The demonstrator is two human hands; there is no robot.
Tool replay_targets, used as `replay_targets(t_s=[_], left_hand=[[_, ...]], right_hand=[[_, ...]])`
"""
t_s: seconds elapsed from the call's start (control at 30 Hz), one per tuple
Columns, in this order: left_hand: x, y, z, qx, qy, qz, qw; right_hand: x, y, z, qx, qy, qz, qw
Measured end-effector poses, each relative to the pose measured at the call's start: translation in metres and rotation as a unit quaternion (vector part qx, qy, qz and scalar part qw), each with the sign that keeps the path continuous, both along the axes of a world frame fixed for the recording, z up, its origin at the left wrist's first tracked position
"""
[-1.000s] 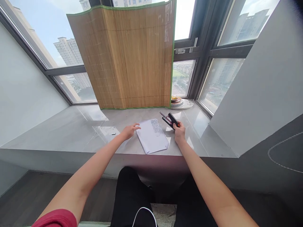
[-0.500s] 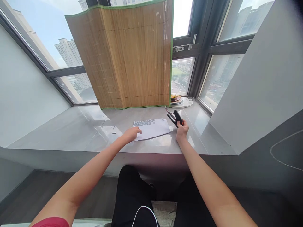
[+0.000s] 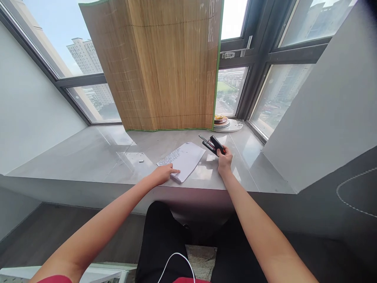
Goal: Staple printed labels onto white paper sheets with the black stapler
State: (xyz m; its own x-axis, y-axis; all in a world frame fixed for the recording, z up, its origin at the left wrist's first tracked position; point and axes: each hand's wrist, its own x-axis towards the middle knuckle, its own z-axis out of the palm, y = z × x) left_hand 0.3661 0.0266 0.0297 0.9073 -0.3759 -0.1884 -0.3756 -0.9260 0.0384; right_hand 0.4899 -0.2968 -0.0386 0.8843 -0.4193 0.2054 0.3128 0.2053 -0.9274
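A white stack of paper (image 3: 188, 157) with writing near its upper left side lies slanted on the pale sill. My left hand (image 3: 163, 174) is at its lower left edge, index finger stretched out over the sheet and the other fingers curled; whether they pinch the edge is hidden. In my right hand (image 3: 225, 159) is a black stapler (image 3: 217, 145), its jaws spread apart and pointing up and left, just right of the paper. A small staple-like piece (image 3: 141, 160) lies on the sill to the left.
A bamboo mat (image 3: 173, 70) with green edging stands against the window behind the sill (image 3: 85, 157). Stacked plates (image 3: 221, 122) sit on a white board at the back right. Slanted walls close in on both sides. A white cable (image 3: 176, 254) crosses my lap.
The paper has turned, its written end now lower and to the left. My left hand has moved slightly down with it. The stapler in my right hand has tilted further left.
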Motion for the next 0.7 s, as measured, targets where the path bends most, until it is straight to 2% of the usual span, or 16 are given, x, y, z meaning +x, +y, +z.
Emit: replay_targets(t_s=[0.17, 0.23, 0.3, 0.47, 0.57, 0.7], left_hand=[[-0.012, -0.005, 0.000, -0.019, 0.001, -0.034, 0.999], [-0.022, -0.012, -0.003, -0.018, 0.019, -0.029, 0.999], [-0.034, -0.027, -0.006, 0.001, 0.023, 0.009, 1.000], [-0.054, -0.087, -0.011, 0.088, 0.024, 0.088, 0.992], [-0.056, -0.107, -0.016, 0.088, 0.007, 0.099, 0.991], [-0.058, -0.110, -0.026, 0.051, -0.053, 0.057, 0.996]], right_hand=[[-0.001, 0.002, 0.000, -0.015, -0.007, 0.022, 1.000], [-0.002, 0.002, 0.001, -0.032, -0.013, 0.036, 0.999], [-0.004, 0.003, 0.002, -0.053, -0.020, 0.052, 0.997], [-0.011, 0.006, 0.006, -0.110, -0.038, 0.104, 0.988], [-0.015, 0.007, 0.007, -0.181, -0.054, 0.153, 0.970], [-0.021, 0.012, 0.008, -0.283, -0.076, 0.217, 0.931]])
